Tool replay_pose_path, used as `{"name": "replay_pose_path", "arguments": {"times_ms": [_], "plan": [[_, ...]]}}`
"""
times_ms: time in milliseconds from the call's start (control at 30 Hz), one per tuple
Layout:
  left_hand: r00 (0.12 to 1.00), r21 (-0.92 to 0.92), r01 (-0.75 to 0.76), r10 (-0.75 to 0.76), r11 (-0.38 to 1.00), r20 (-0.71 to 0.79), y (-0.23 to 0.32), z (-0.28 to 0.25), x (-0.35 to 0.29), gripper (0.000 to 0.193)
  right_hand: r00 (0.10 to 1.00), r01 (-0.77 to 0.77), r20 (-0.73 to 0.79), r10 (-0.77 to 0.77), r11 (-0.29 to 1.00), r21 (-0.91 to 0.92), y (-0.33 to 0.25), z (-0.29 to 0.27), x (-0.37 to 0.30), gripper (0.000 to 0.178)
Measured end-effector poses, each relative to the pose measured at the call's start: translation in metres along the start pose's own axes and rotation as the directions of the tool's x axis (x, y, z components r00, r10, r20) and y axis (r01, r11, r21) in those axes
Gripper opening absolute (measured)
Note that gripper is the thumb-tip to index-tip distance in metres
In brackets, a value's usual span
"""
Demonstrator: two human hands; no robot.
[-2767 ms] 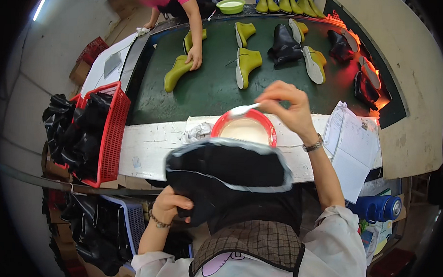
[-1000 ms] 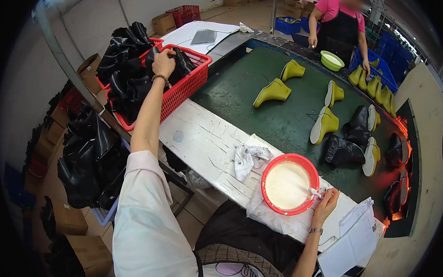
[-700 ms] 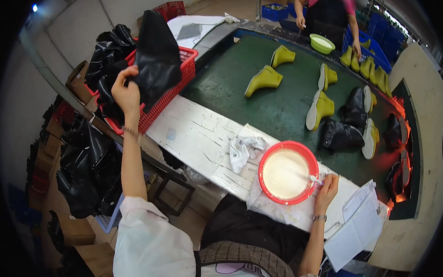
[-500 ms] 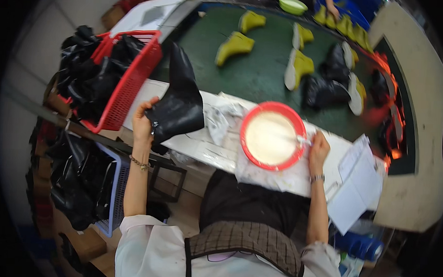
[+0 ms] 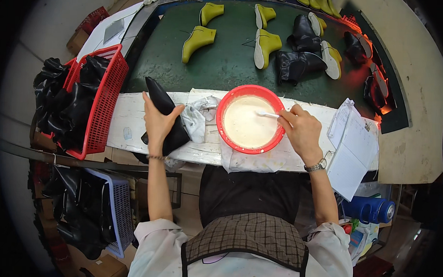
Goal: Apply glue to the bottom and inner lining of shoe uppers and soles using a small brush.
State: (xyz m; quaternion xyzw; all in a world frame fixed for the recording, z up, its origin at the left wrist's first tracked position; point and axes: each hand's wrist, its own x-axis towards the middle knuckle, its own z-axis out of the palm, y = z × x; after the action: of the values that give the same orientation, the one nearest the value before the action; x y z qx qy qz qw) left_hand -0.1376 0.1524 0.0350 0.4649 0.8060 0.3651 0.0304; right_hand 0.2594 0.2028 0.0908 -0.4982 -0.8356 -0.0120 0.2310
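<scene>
My left hand (image 5: 157, 124) is spread over a black boot upper (image 5: 175, 134) on the near worktop, thumb on one side and fingers on the other. The hand hides part of the upper, and the fingers look stretched out rather than wrapped round it. A crumpled white cloth (image 5: 195, 120) lies just right of it. In the middle stands a red bowl (image 5: 221, 133) of cream-coloured liquid. My right hand (image 5: 302, 131), at the bowl's right rim, pinches a slim white-handled tool (image 5: 266, 114). The tool's far end reaches over the liquid; its kind cannot be made out.
A green surface (image 5: 151, 63) beyond holds yellow-green boot forms (image 5: 198, 42) and black boots (image 5: 302, 65). Orange light glows at the far right. Left are a red basket (image 5: 103, 102) and a blue-grey basket (image 5: 121, 213) of black uppers. Papers (image 5: 350, 153) lie right.
The black upper has come down from raised in my left hand onto the worktop, and that hand's fingers have spread. My right hand has moved inward over the bowl's rim with the white-handled tool.
</scene>
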Motion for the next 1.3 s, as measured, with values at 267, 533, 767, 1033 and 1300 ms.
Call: {"name": "replay_pose_path", "arguments": {"times_ms": [267, 533, 767, 1033, 1300], "plan": [[0.989, -0.324, 0.125, -0.144, 0.938, -0.036, 0.026, -0.04, 0.012, 0.064, 0.997, -0.045, -0.057, 0.054, 0.988, 0.149, 0.01, -0.012, -0.017, 0.016], [0.713, -0.402, 0.402, -0.006, 0.822, 0.701, 0.109, -0.104, -0.044, 0.024, 0.973, -0.113, -0.086, 0.215, 0.766, 0.633, 0.008, -0.032, 0.002, 0.015], [0.464, -0.345, 0.392, 0.141, 0.853, 0.875, 0.133, -0.098, -0.046, 0.025, 0.958, 0.287, -0.152, -0.244, 0.792, 0.539, -0.014, -0.045, 0.028, 0.018], [0.797, -0.598, 0.371, 0.087, 0.71, 0.598, 0.134, -0.094, -0.048, 0.021, 0.975, 0.215, -0.096, -0.199, 0.755, 0.62, -0.025, -0.034, 0.009, 0.016], [0.953, -0.445, -0.079, 0.198, 0.892, 0.227, 0.074, -0.053, -0.01, 0.064, 0.992, -0.129, 0.056, 0.116, 0.923, 0.364, 0.002, -0.014, 0.004, 0.011]]}}
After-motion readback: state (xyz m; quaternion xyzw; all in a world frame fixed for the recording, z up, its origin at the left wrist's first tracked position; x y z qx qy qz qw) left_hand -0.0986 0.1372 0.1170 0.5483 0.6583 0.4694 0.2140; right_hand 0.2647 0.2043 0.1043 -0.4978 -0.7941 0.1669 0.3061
